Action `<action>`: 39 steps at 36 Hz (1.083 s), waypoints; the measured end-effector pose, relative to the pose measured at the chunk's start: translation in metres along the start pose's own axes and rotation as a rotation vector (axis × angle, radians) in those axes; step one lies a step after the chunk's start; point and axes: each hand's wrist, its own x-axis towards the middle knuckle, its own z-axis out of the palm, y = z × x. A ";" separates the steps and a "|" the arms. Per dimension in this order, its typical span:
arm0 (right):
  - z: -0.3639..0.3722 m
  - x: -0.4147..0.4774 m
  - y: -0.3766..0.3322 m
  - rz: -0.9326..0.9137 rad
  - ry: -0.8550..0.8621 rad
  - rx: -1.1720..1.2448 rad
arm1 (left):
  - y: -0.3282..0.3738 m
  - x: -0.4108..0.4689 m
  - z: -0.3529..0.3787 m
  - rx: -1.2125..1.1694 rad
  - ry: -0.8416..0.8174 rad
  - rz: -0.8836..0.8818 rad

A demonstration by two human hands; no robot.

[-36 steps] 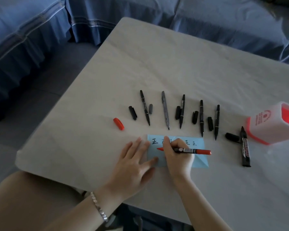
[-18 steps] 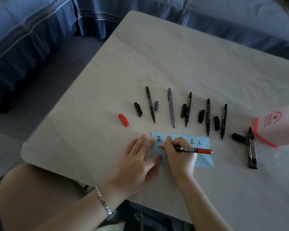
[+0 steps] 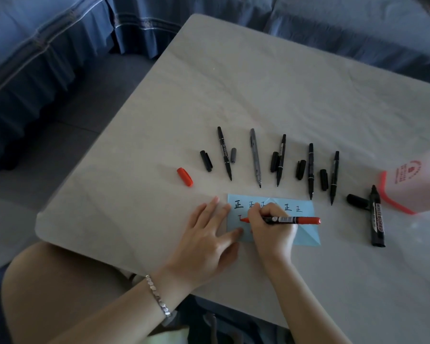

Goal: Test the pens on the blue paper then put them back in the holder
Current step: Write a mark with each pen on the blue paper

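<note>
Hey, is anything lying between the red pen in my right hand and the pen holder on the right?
Yes. The whiteboard marker and a loose black cap beside it lie on the table between the red pen and the holder. Lifted over them, the path looks clear.

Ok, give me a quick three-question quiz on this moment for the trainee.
1. True or false: the right hand holds the red pen with its tip on the blue paper.
2. The left hand: A) rests flat, fingertips on the paper's edge B) grips a second pen C) is out of view.
3. How many uncapped pens lie on the table?
Key: 1 true; 2 A; 3 six.
</note>
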 end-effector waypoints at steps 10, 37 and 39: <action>0.002 0.001 0.006 -0.016 0.035 0.001 | -0.001 0.001 0.000 -0.007 0.016 0.008; -0.001 0.003 0.007 0.035 0.105 0.059 | -0.002 0.001 0.004 0.013 0.052 0.027; -0.002 0.003 0.004 0.102 0.134 0.132 | -0.003 0.000 0.005 0.007 0.056 0.030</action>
